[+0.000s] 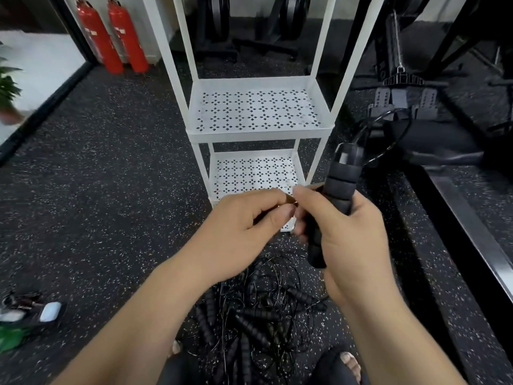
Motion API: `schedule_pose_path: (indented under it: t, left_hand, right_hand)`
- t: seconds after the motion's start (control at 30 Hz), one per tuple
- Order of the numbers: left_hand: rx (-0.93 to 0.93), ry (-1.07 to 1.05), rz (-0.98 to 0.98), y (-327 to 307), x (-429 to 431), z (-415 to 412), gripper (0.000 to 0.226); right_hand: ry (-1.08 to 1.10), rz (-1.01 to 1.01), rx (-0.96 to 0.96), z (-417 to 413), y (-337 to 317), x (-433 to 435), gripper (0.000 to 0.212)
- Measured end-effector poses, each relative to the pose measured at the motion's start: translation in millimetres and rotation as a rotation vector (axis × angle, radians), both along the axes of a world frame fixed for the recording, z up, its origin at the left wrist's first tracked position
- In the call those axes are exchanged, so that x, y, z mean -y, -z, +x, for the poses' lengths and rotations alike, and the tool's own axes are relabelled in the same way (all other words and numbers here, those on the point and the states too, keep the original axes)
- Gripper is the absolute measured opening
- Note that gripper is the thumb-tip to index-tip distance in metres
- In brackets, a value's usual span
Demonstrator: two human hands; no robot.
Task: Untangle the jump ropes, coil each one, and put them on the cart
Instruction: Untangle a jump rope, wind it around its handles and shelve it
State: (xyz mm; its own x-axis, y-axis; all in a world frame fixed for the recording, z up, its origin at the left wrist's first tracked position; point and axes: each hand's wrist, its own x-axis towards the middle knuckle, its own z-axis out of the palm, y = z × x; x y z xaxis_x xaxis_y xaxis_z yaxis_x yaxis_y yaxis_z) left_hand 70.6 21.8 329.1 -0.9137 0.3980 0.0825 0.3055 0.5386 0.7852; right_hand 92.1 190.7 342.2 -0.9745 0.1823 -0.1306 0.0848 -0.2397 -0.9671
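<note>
a black ribbed foam jump-rope handle (342, 176) is wrapped by fingers of the right hand (358, 237); a small brownish piece (294, 203) is pinched by the left hand (244, 220).

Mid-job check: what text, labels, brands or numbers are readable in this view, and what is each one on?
No text here can be read.
fire extinguishers: pale labels, too blurred to read.
jump rope handle in the right hand: pale patch near its top, no legible letters.
gym machine: faint marks on its upright, too blurred to read.
cart: no lettering visible.
</note>
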Motion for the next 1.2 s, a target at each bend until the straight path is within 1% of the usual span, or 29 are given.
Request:
schedule_pose_path:
  t: [0.1,0.2,0.27,0.33,0.37,0.43,0.47,0.5,0.57,0.63,0.67,0.8,0.87,0.97,1.03,1.1,1.2]
  left_hand:
    - [0.085,0.019,0.019,7,0,0,0.02]
    - [0.174,0.031,0.0,8,0,-2,0.024]
    - [0.175,0.028,0.034,5,0,-4,0.021]
    - [0.146,0.01,0.069,2,-1,-10,0.021]
    - [0.126,-0.003,0.081,0,-3,-14,0.022]
    - [0.078,-0.012,0.077,-5,-11,-19,0.021]
    - [0.05,-0.007,0.055,-8,-17,-22,0.021]
    - [0.021,0.0,0.039,-12,-22,-22,0.022]
    - [-0.027,0.022,0.031,-19,-33,-20,0.022]
    - [-0.015,0.015,0.044,-19,-40,-16,0.022]
    - [0.01,0.005,0.062,-18,-43,-12,0.022]
    - [0.142,0.005,0.11,-10,-51,-3,0.022]
    - [0.207,0.002,0.078,-9,-50,-3,0.02]
    - [0.255,0.01,0.006,-7,-45,-7,0.016]
    - [0.238,0.02,-0.022,-5,-39,-7,0.016]
    - [0.201,-0.001,-0.006,-5,-35,-9,0.018]
    - [0.09,-0.084,0.106,-9,-33,-13,0.021]
  right_hand:
    - [0.001,-0.133,-0.051,1,-11,-8,0.013]
    - [0.094,-0.231,-0.108,-5,-21,-24,0.013]
    - [0.136,-0.287,-0.129,-7,-23,-33,0.01]
    - [0.128,-0.315,-0.13,-8,-22,-39,0.009]
    - [0.113,-0.315,-0.117,-7,-21,-40,0.011]
    - [0.056,-0.286,-0.067,-8,-20,-38,0.022]
    - [0.033,-0.251,-0.038,-8,-18,-37,0.026]
    - [0.015,-0.197,-0.015,-7,-17,-35,0.026]
    - [0.008,-0.079,-0.017,-1,-19,-35,0.016]
    - [0.059,0.017,-0.029,4,-19,-38,0.006]
    - [0.073,0.042,-0.04,6,-20,-40,0.004]
    - [0.142,-0.029,-0.064,8,-19,-37,0.005]
    - [0.172,-0.095,-0.081,6,-24,-32,0.002]
    - [0.249,-0.199,-0.137,0,-35,-36,0.006]
    - [0.296,-0.227,-0.161,-5,-41,-44,0.005]
    - [0.307,-0.262,-0.167,-10,-45,-50,0.006]
    - [0.212,-0.229,-0.151,-10,-47,-42,0.017]
